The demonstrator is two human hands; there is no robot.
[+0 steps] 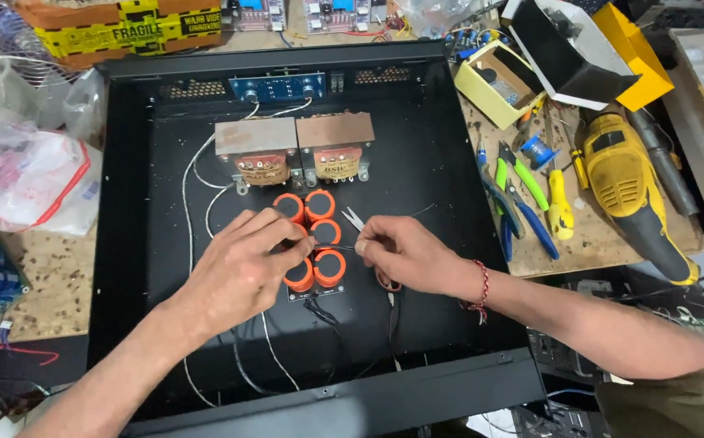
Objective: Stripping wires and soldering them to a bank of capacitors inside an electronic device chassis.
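On a cluttered bench sat an open black metal chassis. Both hands pinched a thin wire above the orange capacitors: left hand, right hand also gripping small scissors. Pliers and a yellow drill lay nearby.

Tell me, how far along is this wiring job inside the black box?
Already in place: two transformers and a cluster of orange capacitors sit mounted in the black case. In hand: the left hand and right hand pinch a thin wire over the capacitors, small scissors at the right hand. Left, it seems: loose white wires lie unrouted, and the case is open.
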